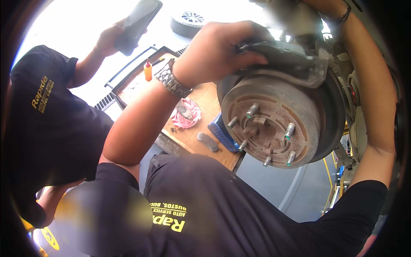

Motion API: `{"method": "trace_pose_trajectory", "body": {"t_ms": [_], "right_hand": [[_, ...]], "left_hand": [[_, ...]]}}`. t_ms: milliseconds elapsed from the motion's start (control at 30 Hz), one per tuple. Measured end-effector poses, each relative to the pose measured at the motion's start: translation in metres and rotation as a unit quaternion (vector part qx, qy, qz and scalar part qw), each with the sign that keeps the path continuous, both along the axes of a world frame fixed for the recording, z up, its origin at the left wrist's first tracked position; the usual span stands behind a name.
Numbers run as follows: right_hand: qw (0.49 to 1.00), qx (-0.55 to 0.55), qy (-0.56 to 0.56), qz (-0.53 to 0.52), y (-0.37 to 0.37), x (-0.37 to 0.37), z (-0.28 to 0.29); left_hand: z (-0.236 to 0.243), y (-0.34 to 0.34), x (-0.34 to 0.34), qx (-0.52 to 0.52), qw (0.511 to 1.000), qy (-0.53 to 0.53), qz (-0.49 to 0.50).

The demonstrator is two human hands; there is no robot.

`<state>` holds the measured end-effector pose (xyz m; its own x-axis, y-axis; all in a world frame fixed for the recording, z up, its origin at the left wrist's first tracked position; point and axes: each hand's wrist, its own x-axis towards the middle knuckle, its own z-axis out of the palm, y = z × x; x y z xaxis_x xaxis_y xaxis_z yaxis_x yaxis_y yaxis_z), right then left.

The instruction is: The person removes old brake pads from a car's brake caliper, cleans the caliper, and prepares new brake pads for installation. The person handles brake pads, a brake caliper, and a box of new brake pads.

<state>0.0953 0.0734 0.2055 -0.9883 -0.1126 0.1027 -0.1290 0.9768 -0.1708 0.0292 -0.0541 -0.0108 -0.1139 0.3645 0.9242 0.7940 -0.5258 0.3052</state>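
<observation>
A brake disc with its hub (269, 124) and several bare wheel studs fills the middle right. Over its top edge sits a metal caliper bracket (319, 70). My left hand (224, 49), with a metal watch on the wrist, reaches to the bracket's left end. Its thumb and fingers close on a dark brake pad (284, 60) there; part of the fingertips is hidden. My right arm bends up along the right side, and my right hand (325, 5) is at the top edge behind the blurred caliper area. Its fingers are cut off or hidden.
A brown tray table (205, 96) stands below left, bearing an orange bottle (148, 70), a pink-and-white cloth (192, 113), a loose grey pad (207, 141) and a blue container (222, 132). At left a co-worker holds a phone-like device (139, 25). A wheel (187, 25) lies beyond.
</observation>
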Motion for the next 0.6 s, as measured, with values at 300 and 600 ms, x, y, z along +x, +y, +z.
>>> {"method": "trace_pose_trajectory", "body": {"t_ms": [300,600], "right_hand": [[0.999,0.039,0.01,0.006,0.005,0.006,0.009],[1.0,0.017,-0.012,0.015,-0.002,0.005,0.002]], "left_hand": [[0.009,0.016,0.0,0.051,0.996,0.074,-0.006],[0.0,0.02,0.007,-0.067,0.993,-0.063,0.072]]}}
